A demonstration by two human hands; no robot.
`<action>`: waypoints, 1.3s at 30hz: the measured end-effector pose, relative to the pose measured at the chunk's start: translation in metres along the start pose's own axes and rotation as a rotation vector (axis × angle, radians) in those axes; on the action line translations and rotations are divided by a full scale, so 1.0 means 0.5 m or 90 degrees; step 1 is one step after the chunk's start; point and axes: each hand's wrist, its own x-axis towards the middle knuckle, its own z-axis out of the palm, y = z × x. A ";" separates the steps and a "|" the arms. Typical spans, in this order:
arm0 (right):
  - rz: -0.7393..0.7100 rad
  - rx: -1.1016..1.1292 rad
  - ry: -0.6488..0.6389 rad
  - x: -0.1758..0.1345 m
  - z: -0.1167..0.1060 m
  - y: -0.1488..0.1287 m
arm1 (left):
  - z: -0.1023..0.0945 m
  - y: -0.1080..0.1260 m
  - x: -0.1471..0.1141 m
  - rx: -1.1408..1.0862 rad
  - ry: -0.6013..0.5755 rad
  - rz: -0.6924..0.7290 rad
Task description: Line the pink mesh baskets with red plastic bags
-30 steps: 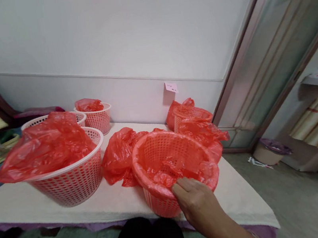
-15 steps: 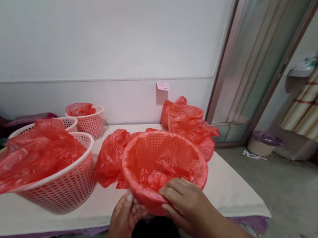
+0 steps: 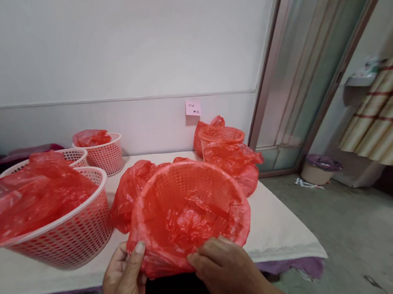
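Observation:
In front of me a plastic basket (image 3: 182, 174) stands on the table, lined with a thin red plastic bag (image 3: 189, 217) whose edge is folded out over the rim. My left hand (image 3: 123, 283) pinches the bag's edge between thumb and fingers at the near left, pulling it outward from the rim. At the near rim my right hand (image 3: 225, 269) is closed over the bag, thumb underneath and knuckles up. Part of the bag lies crumpled on the basket floor. Loose red plastic (image 3: 129, 192) bulges behind the basket on its left.
A larger pink basket (image 3: 80, 240) with a red bag stands left; a small pink basket (image 3: 108, 156) is behind it. Another bagged basket (image 3: 220, 135) stands back right against the wall. The cloth-covered table (image 3: 284, 232) ends at the right, with a bin (image 3: 317, 170) on the floor beyond.
My left hand has moved left and now draws the bag's edge outward. My right hand has shifted slightly left along the near rim. The view has turned a little.

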 end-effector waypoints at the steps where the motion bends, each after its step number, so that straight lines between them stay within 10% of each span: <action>1: -0.005 -0.010 0.003 0.004 -0.001 -0.003 | 0.004 0.009 -0.002 0.039 -0.005 0.029; 8: -0.064 -0.049 0.074 0.003 0.029 -0.016 | 0.023 -0.002 0.001 0.560 -0.203 0.375; 13: -0.088 -0.048 0.099 -0.012 0.031 -0.012 | 0.020 -0.018 0.006 0.702 -0.171 0.685; 21: 0.050 0.047 0.304 -0.044 -0.056 0.057 | -0.013 -0.016 0.003 0.749 -0.257 0.701; 27: 0.225 -0.003 0.368 -0.063 -0.040 0.149 | -0.022 -0.038 -0.028 0.741 -0.279 0.781; 33: 0.533 0.419 0.340 -0.060 -0.036 0.184 | -0.025 -0.039 -0.030 0.708 -0.288 0.779; 39: 0.571 0.916 0.235 -0.061 -0.063 0.176 | -0.021 -0.045 -0.030 0.716 -0.286 0.764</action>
